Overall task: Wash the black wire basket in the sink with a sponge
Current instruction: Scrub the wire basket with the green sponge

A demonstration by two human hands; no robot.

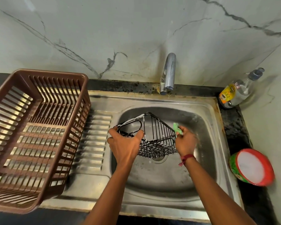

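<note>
Grip firm with left hand (125, 143) curled round black wire basket (157, 146) — tilted in sink (152, 179) between the 2 hands — and rub sponge (176, 128), pinched in right hand (186, 142), along each wire.

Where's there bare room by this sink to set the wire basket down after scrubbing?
Free: the ribbed drainboard between the brown dish rack and the basin, and the basin floor nearer you than the wire basket. Crowded: the right counter strip, holding the soap bottle and red-rimmed tub.
</note>
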